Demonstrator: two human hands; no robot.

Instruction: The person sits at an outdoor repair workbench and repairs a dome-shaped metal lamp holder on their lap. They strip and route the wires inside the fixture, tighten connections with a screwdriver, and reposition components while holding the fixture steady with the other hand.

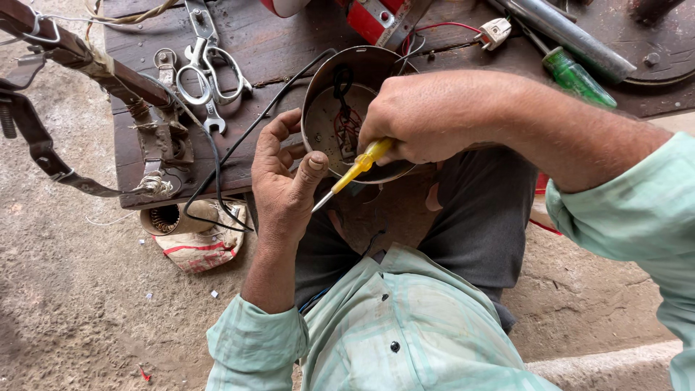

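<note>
Crowding scissors [210,69], green screwdriver [577,77] nearby

Screwdriver [353,172] handle end hidden inside right hand [427,119].

Soft even daylight, faint shadows, sharp focus, no glare.

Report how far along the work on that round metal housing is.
Done: the round metal housing lies open, its inner wiring exposed. In hand: the left hand steadies the housing's rim, while the right hand holds a yellow-handled screwdriver, tip pointing away from the housing toward the left thumb. Left: the housing is not closed up; scissors, a spanner and a green-handled screwdriver lie on the wooden board.
</note>
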